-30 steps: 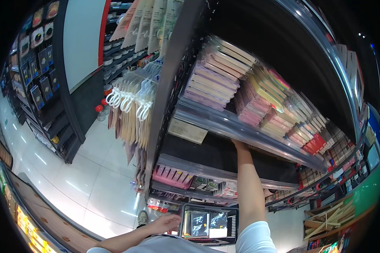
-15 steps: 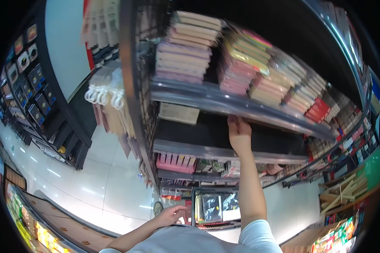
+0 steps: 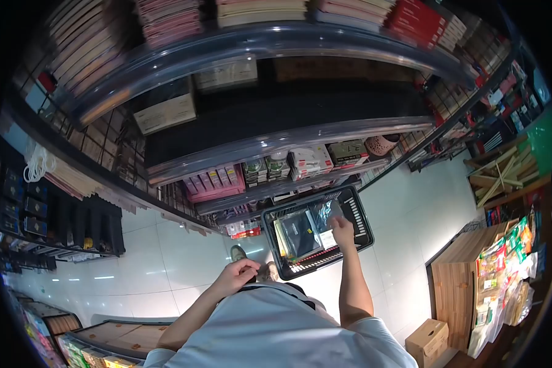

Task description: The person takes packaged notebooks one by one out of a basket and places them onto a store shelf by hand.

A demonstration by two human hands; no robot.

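Standing at store shelving (image 3: 288,142), facing a black slatted shopping basket (image 3: 353,211) in front of the body, just beside the lower shelf. Holding right hand (image 3: 342,232) over the basket interior, by a shiny film-wrapped pack (image 3: 325,214); bending fingers inward, partly closed, being unable to tell whether gripping, touching or only hovering. Resting left hand (image 3: 236,276) near the waist, loosely curling fingers, about half open, gripping nothing visible

Re progress: counting two packs as already inside basket, the shiny one plus a dark wrapped pack (image 3: 298,236) just left of it. Counting as not in basket: cream-fronted boxes (image 3: 165,113), standing near each other toward the left of the middle shelf. Also seeing stacked wrapped packs (image 3: 260,11) up top and pink boxes (image 3: 214,181) lower down, well apart from both hands. Finding no target count anywhere, so being unable to judge how much is left
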